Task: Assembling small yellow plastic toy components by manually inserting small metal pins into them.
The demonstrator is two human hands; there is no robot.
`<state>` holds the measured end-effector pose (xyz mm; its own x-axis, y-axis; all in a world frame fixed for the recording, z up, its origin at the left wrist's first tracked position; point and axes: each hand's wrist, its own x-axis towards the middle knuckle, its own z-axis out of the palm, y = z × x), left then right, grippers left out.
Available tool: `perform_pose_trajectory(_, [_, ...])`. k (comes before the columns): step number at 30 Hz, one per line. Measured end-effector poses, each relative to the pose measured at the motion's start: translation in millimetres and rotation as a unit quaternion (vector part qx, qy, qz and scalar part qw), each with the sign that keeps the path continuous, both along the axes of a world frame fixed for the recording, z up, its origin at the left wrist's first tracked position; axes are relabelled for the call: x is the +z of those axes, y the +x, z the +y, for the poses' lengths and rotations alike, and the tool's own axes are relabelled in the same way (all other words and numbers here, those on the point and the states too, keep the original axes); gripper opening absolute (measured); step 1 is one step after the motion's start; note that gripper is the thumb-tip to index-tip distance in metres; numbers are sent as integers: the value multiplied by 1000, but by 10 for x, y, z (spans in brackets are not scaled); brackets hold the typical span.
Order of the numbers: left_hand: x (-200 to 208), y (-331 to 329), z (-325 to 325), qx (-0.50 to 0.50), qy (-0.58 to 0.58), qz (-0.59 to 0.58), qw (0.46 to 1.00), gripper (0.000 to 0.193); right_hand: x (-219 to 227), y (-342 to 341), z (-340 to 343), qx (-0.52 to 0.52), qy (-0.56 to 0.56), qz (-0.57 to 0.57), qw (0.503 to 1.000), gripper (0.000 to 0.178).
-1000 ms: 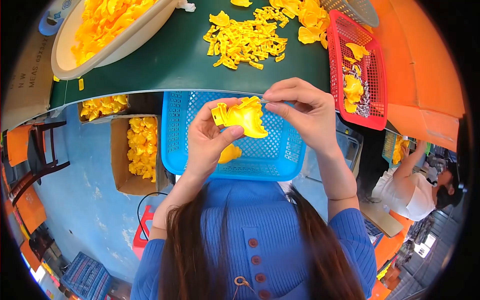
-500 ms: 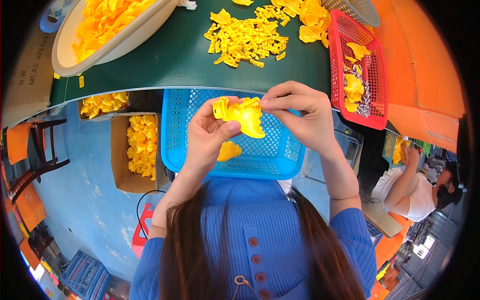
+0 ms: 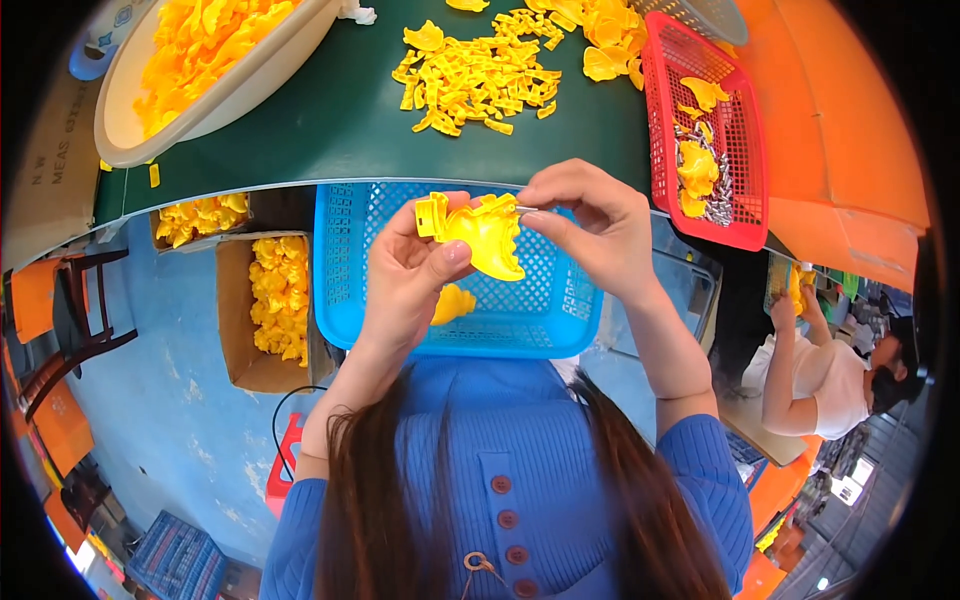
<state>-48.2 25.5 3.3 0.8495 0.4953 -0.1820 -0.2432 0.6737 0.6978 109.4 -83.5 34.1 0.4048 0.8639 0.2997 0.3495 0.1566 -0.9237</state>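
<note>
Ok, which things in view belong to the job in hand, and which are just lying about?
Likely in use:
- yellow piece, held in the left hand
- small metal piece, in the right hand's fingertips
- red basket of yellow and metal pieces
- blue basket below the hands

Seemingly just lying about:
- dark chair
- red plastic thing, partly hidden

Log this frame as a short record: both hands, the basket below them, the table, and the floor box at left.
Left hand: grips a yellow molded piece
Right hand: pinches a thin metallic part at that piece's right edge; insertion unclear
Blue basket: below the hands, another yellow piece inside
Green table: cream basin left, small yellow parts mid, red basket right
Cardboard box: holds yellow pieces
</note>
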Motion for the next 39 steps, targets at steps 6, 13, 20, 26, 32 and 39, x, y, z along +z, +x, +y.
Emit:
perform_pose_trajectory(6, [-8,31,-24,4,12,-19,1000,44,-2,-16,-84,4,-66,226,972,13])
perform_pose_trajectory(13, [-76,18,-27,-2,-56,29,998,50,-33,-69,-84,-32,-76,94,992,8])
perform_pose_trajectory(20, [-70,126,-94,-23,84,-25,996,84,27,-81,-167,-74,-96,52,991,7])
perform_pose_trajectory(26, [-42,205,-162,0,19,-6,1000,82,68,-127,-201,-73,-96,17,993,6])
perform_pose_trajectory(32, [-57,196,-192,11,-32,-10,999,79,-41,-198,-195,-84,-50,92,991,8])
perform_pose_trajectory(39, [-62,175,-180,4,-61,6,998,80,13,-212,-215,-92,-71,46,992,10])
